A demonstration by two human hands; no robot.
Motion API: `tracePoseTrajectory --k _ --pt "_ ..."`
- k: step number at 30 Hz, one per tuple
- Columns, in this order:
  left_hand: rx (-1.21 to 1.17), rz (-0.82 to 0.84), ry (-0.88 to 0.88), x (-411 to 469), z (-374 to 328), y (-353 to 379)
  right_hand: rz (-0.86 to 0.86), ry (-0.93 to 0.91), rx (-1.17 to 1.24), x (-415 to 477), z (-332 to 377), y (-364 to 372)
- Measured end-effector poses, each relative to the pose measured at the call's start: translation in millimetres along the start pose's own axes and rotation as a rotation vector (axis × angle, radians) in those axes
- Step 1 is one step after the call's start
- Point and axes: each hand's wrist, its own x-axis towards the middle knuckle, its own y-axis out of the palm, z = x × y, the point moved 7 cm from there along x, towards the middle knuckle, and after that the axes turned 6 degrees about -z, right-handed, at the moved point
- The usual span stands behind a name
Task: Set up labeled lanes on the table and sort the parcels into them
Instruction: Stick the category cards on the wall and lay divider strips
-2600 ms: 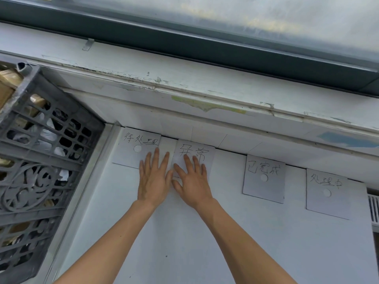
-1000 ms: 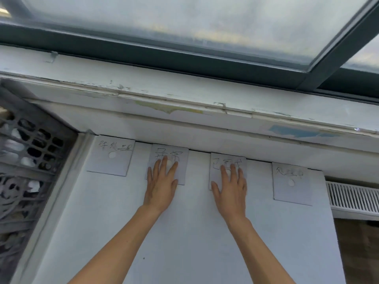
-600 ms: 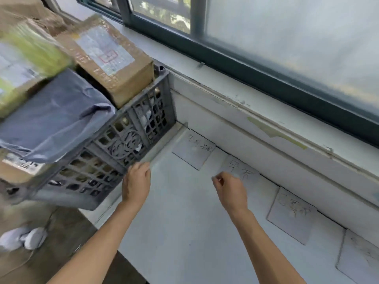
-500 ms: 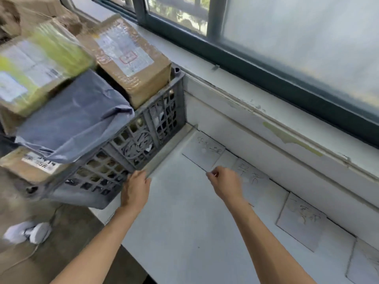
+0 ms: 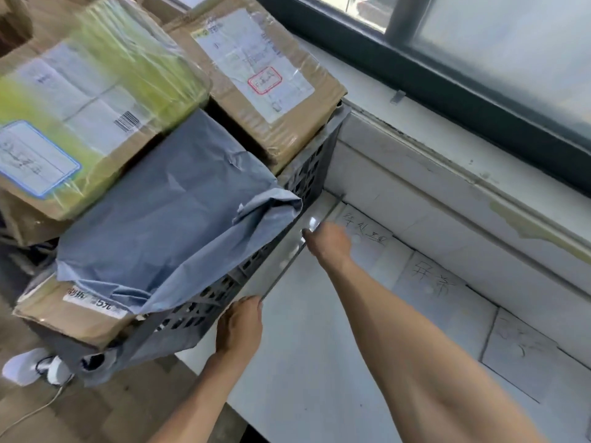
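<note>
Two hands, neither grip tellable: my left hand [image 5: 238,327] hides its fingertips beside the perforated grey plastic crate [image 5: 204,302]; my right hand [image 5: 329,243] is blurred; the second white paper card [image 5: 428,282] reads 异常.

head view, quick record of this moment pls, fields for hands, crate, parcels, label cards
left hand: at the table edge beside the crate; grip unclear
right hand: blurred, near the crate wall, over the first label card
crate: grey, perforated, beside the table's left edge
parcels: grey mailer bag on top; red-stamped box behind it; green-taped box at left
label cards: first label card, second label card, third label card, along the wall
sorting: not yet begun
</note>
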Motion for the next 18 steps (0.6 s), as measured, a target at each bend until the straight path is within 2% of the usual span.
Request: tracePoseTrajectory --k 4,10,18 --pt "0.023 -0.011 -0.025 2 -1 -4 -0.035 -0.018 -0.088 3 6 -1" --pt "-0.042 -0.073 -0.053 -1 1 -12 -0.027 -0.012 -0.076 3 7 -2" --pt "0.008 -0.183 0.096 -16 -15 -40 -0.105 -0.013 0.039 -8 6 -15"
